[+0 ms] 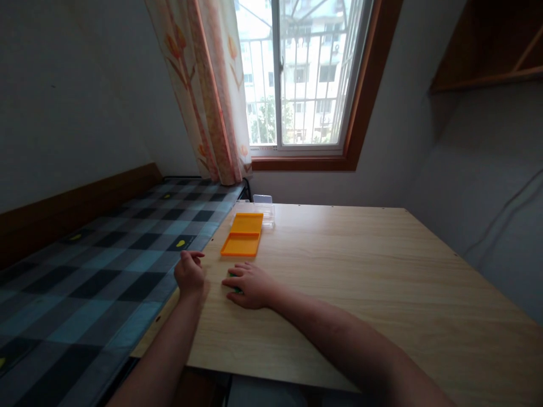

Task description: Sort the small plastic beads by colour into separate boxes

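My right hand (249,286) rests palm down over a small green object (237,290) on the table. Its fingers lie around the object, and only green bits show between them, so the kind cannot be made out. To its left, my left hand (189,272) is raised at the table's left edge with fingers curled in. Whatever it may hold is hidden. Just beyond both hands lies an orange plastic tray (241,245) with two sections, perhaps an opened flat case. Its far end overlaps a clear plastic box (268,216).
The light wood table (339,265) extends to the right. Along its left side lies a bed with a checked cover (127,249). A flowered curtain (212,85) and a barred window (309,73) are at the back, with a wooden shelf (487,79) upper right.
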`<action>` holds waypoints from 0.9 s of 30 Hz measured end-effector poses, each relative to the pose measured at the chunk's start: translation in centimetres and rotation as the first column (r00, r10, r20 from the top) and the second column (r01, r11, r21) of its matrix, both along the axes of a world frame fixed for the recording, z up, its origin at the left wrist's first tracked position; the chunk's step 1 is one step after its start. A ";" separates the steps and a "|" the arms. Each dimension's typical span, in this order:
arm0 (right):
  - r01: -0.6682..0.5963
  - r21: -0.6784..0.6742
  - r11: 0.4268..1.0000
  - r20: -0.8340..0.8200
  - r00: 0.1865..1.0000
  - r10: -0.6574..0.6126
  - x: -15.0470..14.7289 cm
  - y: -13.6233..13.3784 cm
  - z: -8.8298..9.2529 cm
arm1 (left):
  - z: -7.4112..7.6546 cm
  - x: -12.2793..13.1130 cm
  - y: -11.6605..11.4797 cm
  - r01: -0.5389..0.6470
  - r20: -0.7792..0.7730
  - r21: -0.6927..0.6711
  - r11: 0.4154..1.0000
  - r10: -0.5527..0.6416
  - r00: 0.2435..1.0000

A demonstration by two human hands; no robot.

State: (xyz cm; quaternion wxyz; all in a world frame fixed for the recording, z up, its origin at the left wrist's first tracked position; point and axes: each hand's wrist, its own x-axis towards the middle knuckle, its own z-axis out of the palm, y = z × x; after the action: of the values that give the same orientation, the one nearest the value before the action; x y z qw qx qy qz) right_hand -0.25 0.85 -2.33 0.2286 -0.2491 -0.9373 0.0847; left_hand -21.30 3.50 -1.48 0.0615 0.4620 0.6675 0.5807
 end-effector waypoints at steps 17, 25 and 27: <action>0.240 -0.043 0.970 -0.024 0.970 -0.241 11.7 -4.4 -0.6 | 1.6 4.4 -5.0 0.456 -0.664 0.100 0.884 -0.282 0.693; 0.734 -0.221 0.642 0.311 0.677 -0.667 26.2 -4.9 -1.2 | 0.0 15.3 -8.7 0.696 -0.733 -0.427 0.577 -0.672 0.107; 0.761 -0.227 0.608 0.326 0.647 -0.689 26.8 -4.7 -1.2 | -0.6 17.2 -7.5 0.625 -0.671 -0.518 0.584 -0.731 0.126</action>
State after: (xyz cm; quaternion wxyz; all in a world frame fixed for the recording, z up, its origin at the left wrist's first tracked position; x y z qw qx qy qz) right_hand 26.57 -3.88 -3.50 0.0977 -0.6520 -0.7422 0.1203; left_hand -4.11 -3.96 -2.09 0.0131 0.9242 0.3520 0.1476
